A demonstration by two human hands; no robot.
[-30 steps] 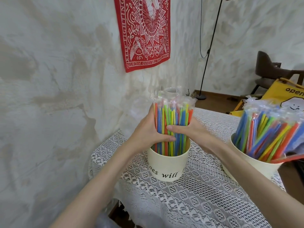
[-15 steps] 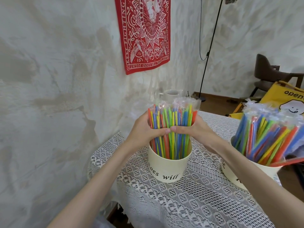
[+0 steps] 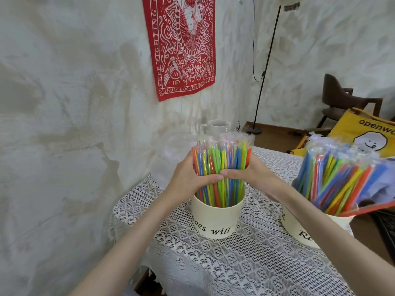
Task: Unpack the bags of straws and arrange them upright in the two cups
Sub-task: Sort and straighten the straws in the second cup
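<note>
A bundle of coloured straws [image 3: 221,161], each in a clear wrapper, stands upright in a cream cup [image 3: 217,218] with black lettering on the lace-covered table. My left hand [image 3: 190,178] and my right hand [image 3: 245,174] wrap round the bundle from either side just above the cup's rim, thumbs meeting in front. A second cream cup [image 3: 303,229] at the right holds more wrapped straws [image 3: 339,180], which lean to the right.
The table [image 3: 245,265] stands against a rough white wall with a red cloth hanging [image 3: 181,43]. A white jug [image 3: 217,126] is behind the straws. A yellow bag [image 3: 367,133], a dark chair [image 3: 342,99] and a floor lamp pole [image 3: 265,71] are at the right.
Both hands have slid a little higher up the bundle and squeezed it tighter and straighter in the cup. The view has shifted slightly.
</note>
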